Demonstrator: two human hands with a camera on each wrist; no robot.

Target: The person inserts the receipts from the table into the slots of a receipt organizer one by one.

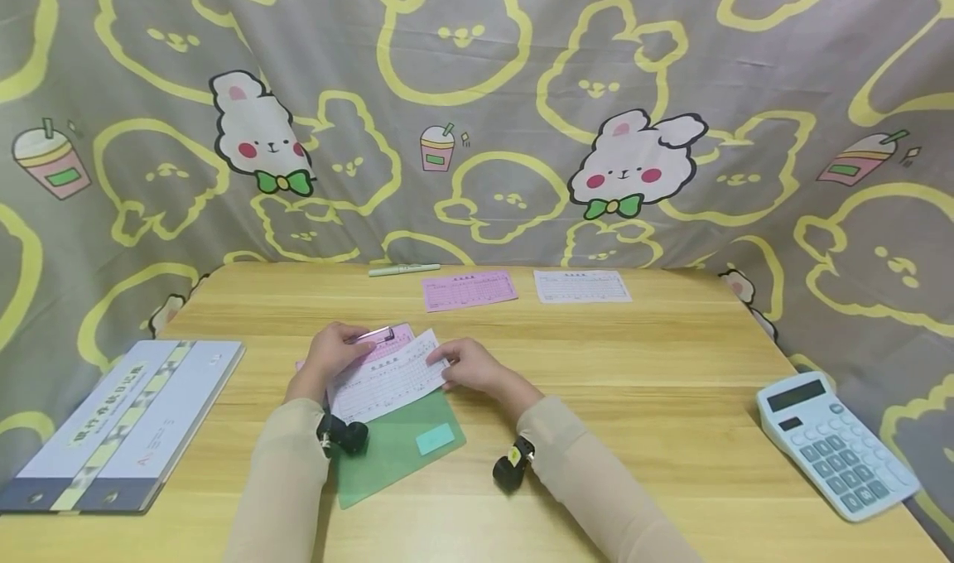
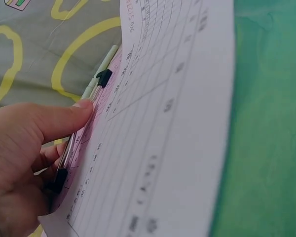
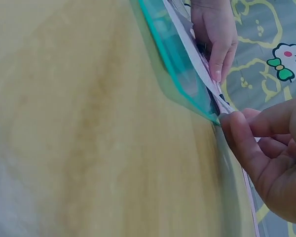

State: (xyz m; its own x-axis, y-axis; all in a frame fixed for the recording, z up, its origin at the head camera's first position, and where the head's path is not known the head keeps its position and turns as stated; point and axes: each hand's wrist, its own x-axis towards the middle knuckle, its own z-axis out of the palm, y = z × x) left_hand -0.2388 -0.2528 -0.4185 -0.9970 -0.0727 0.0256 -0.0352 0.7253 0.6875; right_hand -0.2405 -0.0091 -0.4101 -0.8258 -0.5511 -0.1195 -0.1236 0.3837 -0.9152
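Note:
A translucent green clipboard (image 1: pixel 373 464) with a light blue sticky note (image 1: pixel 436 440) lies slanted before me. My left hand (image 1: pixel 331 360) grips its top end, the thumb on the metal clip (image 2: pixel 91 96) with black ends. Under the clip shows a pink printed form (image 1: pixel 402 336). A white printed form (image 1: pixel 387 382) lies over the clipboard, its sheet bowed up in the left wrist view. Between thumb and fingers, my right hand (image 1: pixel 477 366) pinches the white form's right end, seen closely in the right wrist view. The left fingers behind the clipboard are partly hidden.
At the back of the wooden table lie a light green pen (image 1: pixel 405 270), another pink form (image 1: pixel 469 290) and another white form (image 1: pixel 582 286). A thick ledger book (image 1: pixel 122 422) lies at left, a light blue calculator (image 1: pixel 836 445) at the right edge. A patterned curtain (image 1: pixel 507 74) hangs behind.

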